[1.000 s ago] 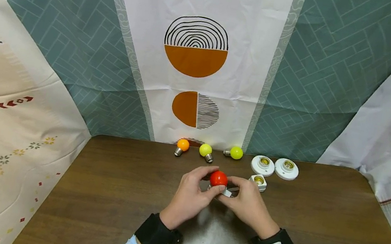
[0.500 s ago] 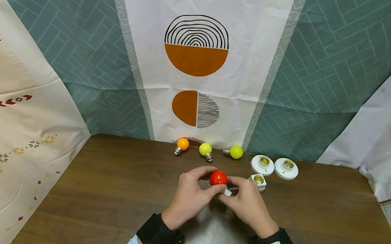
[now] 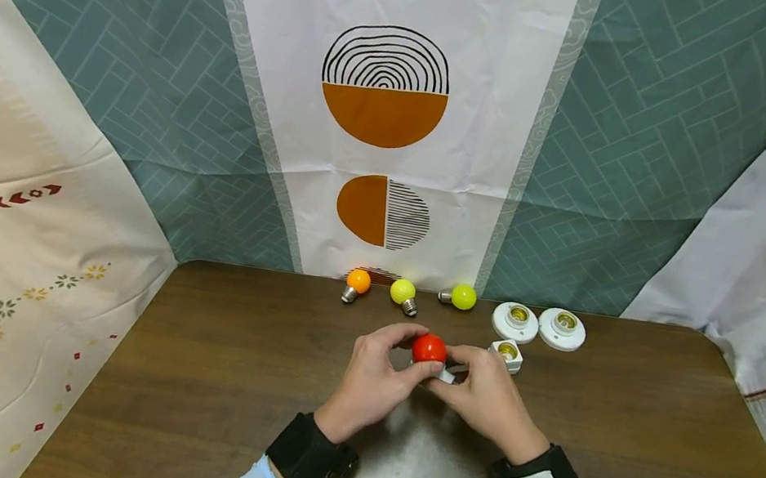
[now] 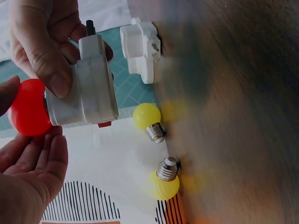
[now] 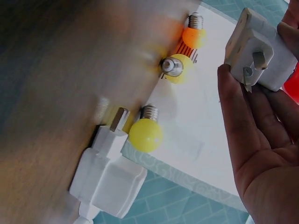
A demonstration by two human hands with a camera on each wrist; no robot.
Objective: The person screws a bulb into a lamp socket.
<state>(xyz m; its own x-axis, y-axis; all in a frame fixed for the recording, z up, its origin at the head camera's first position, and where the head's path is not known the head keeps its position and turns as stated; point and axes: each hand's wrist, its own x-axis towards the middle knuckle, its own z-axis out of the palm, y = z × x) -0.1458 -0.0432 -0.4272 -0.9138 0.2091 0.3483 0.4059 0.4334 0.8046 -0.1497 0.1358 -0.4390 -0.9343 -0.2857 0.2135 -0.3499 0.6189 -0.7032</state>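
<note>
Two hands, raised over the middle of the tabletop (image 3: 221,380). Left hand (image 3: 373,378): fingers gripping the red bulb (image 3: 429,348), its base at the mouth of a white plug-in socket (image 4: 96,93). Right hand (image 3: 489,395): fingers and thumb pinching that socket. Far edge, left to right, I count one orange bulb (image 3: 358,281), two yellow bulbs (image 3: 402,291), two round sockets (image 3: 515,322); squarish socket (image 3: 507,355) just nearer.

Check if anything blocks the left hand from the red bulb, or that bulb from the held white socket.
Nothing visible does: the left hand holds the red bulb, which sits right at the white socket in the right hand.
</note>
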